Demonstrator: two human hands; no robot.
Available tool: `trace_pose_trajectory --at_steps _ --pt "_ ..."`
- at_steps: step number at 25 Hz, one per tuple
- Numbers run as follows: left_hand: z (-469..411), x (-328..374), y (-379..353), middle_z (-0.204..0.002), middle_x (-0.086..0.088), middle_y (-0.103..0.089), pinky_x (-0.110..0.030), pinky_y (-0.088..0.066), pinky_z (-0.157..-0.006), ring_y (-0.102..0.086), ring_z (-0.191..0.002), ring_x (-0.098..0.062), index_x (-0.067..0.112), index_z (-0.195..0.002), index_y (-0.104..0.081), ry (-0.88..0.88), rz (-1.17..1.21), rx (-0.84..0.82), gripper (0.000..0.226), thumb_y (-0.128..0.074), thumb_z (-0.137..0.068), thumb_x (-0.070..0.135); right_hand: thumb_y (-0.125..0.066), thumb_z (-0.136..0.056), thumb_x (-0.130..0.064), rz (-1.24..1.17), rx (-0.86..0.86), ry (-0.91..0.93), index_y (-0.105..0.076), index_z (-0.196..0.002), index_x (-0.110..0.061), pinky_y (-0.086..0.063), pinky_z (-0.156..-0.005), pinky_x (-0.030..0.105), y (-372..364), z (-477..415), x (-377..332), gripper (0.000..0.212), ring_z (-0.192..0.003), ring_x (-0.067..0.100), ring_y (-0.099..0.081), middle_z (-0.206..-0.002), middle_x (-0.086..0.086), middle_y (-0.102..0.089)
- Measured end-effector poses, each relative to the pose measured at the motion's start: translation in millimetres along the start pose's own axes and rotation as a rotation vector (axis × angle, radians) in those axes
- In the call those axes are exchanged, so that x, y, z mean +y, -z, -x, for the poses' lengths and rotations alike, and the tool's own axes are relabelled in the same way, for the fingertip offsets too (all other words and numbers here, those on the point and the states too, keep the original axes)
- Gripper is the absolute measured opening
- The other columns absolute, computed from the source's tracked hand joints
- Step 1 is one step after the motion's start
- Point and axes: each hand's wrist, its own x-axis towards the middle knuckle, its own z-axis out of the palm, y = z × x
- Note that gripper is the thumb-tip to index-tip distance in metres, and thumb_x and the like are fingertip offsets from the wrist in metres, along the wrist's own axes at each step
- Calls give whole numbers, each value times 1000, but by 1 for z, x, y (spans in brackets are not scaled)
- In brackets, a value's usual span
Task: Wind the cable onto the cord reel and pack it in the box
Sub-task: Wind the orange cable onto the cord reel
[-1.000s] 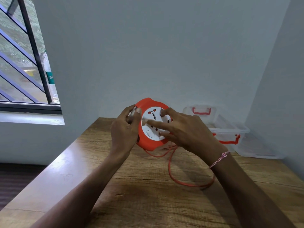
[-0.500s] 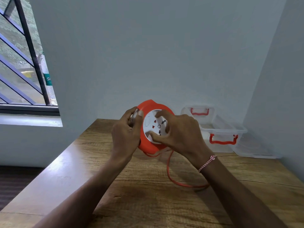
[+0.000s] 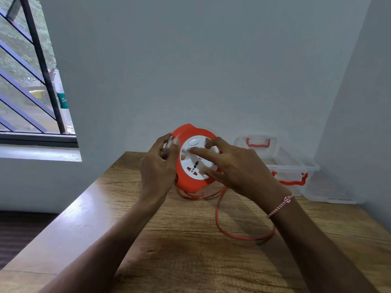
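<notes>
I hold an orange cord reel with a white socket disc upright above the wooden table. My left hand grips its left rim. My right hand lies on the white disc with fingers spread, fingertips pressed on its face. An orange cable hangs from under the reel and loops loose on the table toward the right. A clear plastic box with red latches stands open at the back right.
The box's clear lid leans against the back wall. A second clear lid or tray lies right of the box. A barred window is at the left. The table's left edge drops off to the floor.
My right hand's fingers have shifted on the white disc, which has turned; the round button now sits at the top. The loose cable loop has shifted slightly.
</notes>
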Motion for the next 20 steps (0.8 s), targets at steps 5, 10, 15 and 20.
trace_pose_trajectory --at_steps 5,10,15,20 --pt "0 0 -1 -100 24 -74 -23 -64 -68 -78 -88 -3 42 -123 -63 15 25 -7 21 -53 -106 49 -81 -86 -39 103 29 78 -54 -144 -42 -48 -46 25 4 0 0 64 -71 25 -73 -131 15 -66" --pt "3 -1 -2 -93 23 -74 -25 -64 -65 -78 -81 -4 38 -127 -66 5 -4 -21 27 -54 -105 49 -79 -87 -44 62 38 64 -63 -133 -44 -56 -59 30 2 2 -1 49 -80 25 -73 -120 7 -71" --pt "5 -4 -4 -94 25 -71 -24 -65 -66 -77 -81 -2 33 -131 -67 3 -30 -17 35 -54 -104 51 -75 -83 -56 34 124 3 -62 -135 -38 -51 -56 27 -7 4 -5 56 -70 24 -71 -101 3 -76" --pt "9 -4 -7 -96 18 -74 -31 -66 -67 -77 -84 -5 27 -132 -68 -31 -32 -19 38 -53 -106 49 -58 -79 -76 -152 185 -250 -59 -127 -28 -58 -56 34 -18 1 -20 68 -68 22 -71 -88 1 -77"
